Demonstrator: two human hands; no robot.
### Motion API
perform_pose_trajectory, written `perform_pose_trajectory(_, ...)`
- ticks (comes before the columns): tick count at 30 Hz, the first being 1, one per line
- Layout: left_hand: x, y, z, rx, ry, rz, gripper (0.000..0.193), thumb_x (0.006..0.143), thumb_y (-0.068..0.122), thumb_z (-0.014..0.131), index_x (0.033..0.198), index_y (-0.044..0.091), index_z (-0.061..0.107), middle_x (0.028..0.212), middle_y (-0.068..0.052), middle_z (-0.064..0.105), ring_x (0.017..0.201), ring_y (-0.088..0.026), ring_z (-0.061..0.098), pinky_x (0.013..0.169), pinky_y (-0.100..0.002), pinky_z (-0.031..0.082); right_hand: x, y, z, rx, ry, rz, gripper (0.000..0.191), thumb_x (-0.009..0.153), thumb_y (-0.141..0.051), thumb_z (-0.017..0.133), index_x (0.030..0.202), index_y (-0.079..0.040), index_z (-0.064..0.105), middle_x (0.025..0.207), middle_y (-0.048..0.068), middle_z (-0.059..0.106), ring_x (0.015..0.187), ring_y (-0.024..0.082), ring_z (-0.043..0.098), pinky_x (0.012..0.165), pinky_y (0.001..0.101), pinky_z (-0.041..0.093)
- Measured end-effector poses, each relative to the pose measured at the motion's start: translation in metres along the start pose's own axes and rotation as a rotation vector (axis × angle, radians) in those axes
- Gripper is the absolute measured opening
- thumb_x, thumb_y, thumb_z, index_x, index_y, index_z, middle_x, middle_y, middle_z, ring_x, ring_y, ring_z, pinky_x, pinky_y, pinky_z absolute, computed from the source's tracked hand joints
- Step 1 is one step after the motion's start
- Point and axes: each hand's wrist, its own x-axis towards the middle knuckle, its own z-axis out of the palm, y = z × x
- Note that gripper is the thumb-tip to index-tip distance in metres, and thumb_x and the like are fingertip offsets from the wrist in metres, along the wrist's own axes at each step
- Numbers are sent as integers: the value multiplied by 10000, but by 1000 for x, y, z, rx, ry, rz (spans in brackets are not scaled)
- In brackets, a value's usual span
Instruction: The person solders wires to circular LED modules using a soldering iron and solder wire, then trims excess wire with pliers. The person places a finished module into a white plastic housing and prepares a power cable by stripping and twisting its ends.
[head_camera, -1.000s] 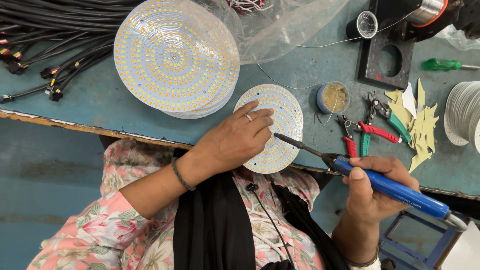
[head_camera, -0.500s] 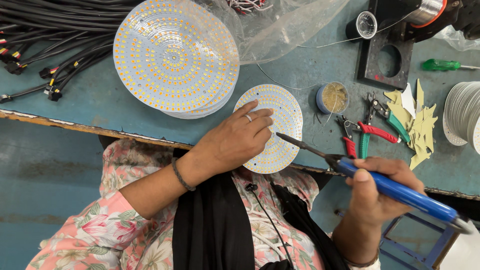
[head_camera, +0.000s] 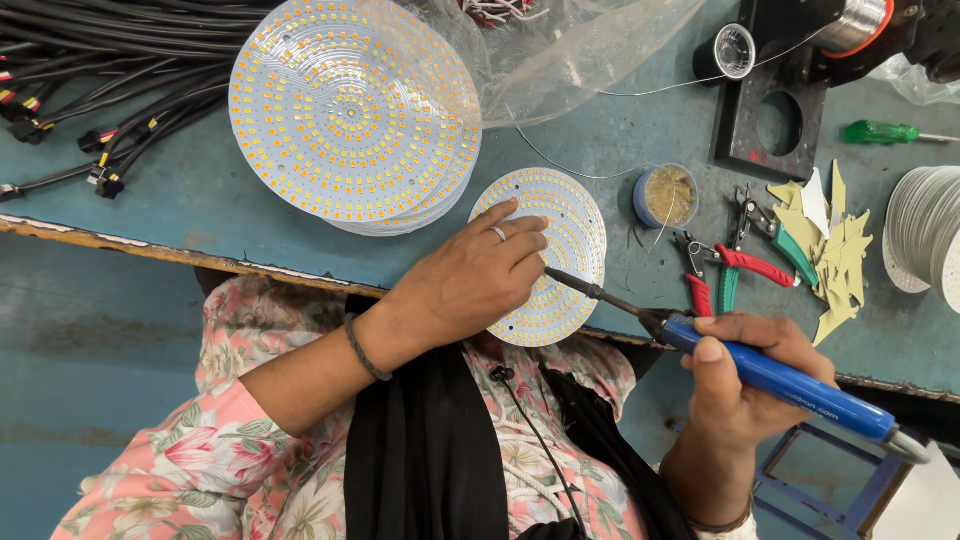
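Blue-handled soldering iron in the right hand, fingers wrapped tight round the grip — its dark tip meets the small round white LED board right beside the left fingertips. The left hand lies on that board, fingers pressed together, ring showing, pinning it at the near edge of the teal workbench. Further in sits a stack of large round LED boards. Toward the right edge — red-handled pliers, a small round flux tin.
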Motion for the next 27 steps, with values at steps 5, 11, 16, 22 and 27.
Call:
perform_pose_trajectory(5, 2, 1, 0, 2, -1, -1, 117, 864, 82, 620, 936, 1, 664, 1134, -137, 672, 1271, -296, 607, 1180, -499, 399, 2, -3, 5, -4, -6, 4, 450, 1017, -114, 789, 1236, -58, 400, 912, 213, 685, 586, 163, 645, 541, 253, 520)
perform_pose_trajectory(11, 3, 1, -2, -1, 2, -7, 106, 876, 81, 612, 937, 5, 651, 1098, -145, 666, 1264, -293, 613, 1182, -498, 400, 13, -20, 11, -79, -53, 27, 290, 1028, -154, 781, 1026, 41, 565, 874, 184, 686, 563, 132, 616, 517, 209, 500)
perform_pose_trajectory(16, 4, 1, -1, -6, -3, -14, 90, 873, 82, 610, 918, 10, 641, 1082, -149, 664, 1259, -300, 614, 1173, -504, 403, 26, -41, 19, -136, -105, 71, 310, 1031, -214, 770, 944, 67, 671, 778, 101, 679, 577, 92, 608, 565, 180, 464)
perform_pose_trajectory(22, 4, 1, 0, -31, -2, -28, 88, 870, 82, 607, 913, 11, 636, 1080, -153, 667, 1259, -305, 614, 1169, -510, 405, 27, -50, 22, -284, -125, 58, 245, 971, -189, 757, 956, 44, 684, 797, 137, 701, 577, 104, 565, 571, 202, 419)
perform_pose_trajectory(27, 4, 1, -1, -35, -8, -26, 85, 874, 85, 603, 905, 11, 633, 1087, -160, 672, 1261, -309, 614, 1173, -509, 405, 11, -26, 7, -50, 131, -34, 339, 957, -128, 750, 1108, 7, 479, 911, 135, 671, 602, 143, 602, 531, 221, 502)
